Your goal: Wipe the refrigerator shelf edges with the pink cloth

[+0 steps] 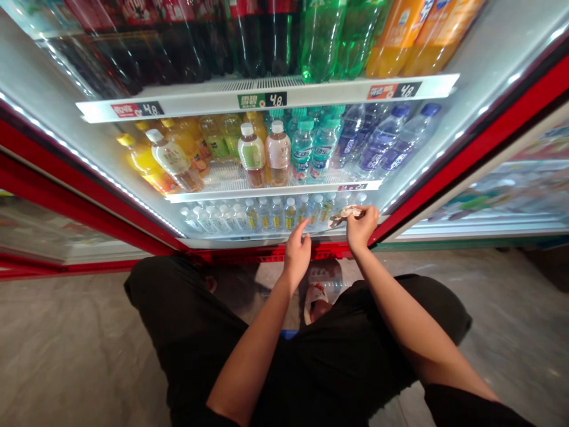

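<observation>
My right hand is closed on a crumpled pale cloth at the right end of the fridge's lowest shelf. The cloth looks whitish with darker patches; whether it is fabric or paper I cannot make out. To its left, my left hand hovers at the front edge of that shelf, holding nothing, fingers apart and pointing forward. Behind both hands stands a row of small clear bottles with yellow labels. White-capped clear bottles continue the row to the left.
Above, the middle shelf holds tea, juice and blue-capped bottles. Large soda bottles fill the top shelf. Red door frames flank the opening. Below the red sill, a pack of clear bottles lies near my foot.
</observation>
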`<action>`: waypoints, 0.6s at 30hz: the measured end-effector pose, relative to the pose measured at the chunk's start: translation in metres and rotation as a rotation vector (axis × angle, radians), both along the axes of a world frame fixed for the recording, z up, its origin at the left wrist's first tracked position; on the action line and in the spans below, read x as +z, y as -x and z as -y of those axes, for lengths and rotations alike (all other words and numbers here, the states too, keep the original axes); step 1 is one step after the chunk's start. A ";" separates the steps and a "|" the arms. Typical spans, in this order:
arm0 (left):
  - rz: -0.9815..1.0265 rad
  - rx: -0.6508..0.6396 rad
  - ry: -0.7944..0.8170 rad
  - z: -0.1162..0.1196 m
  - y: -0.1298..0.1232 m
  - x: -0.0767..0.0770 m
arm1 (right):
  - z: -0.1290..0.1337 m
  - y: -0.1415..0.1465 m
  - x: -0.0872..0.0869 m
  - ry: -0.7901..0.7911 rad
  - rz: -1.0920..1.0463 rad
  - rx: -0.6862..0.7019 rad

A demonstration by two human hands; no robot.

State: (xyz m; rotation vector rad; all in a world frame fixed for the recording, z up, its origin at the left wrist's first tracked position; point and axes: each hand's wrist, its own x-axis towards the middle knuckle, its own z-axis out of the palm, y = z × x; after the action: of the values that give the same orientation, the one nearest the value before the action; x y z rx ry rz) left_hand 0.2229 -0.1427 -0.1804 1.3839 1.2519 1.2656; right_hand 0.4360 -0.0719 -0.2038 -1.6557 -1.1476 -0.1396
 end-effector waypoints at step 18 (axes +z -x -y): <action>-0.009 -0.030 0.018 0.006 -0.005 0.001 | -0.013 -0.016 -0.011 -0.068 -0.197 -0.095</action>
State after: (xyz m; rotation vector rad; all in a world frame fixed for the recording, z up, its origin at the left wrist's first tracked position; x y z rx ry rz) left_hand 0.2274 -0.1488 -0.1798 1.3921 1.2407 1.2266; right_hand 0.4520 -0.0587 -0.2146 -1.6250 -0.9076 -0.0733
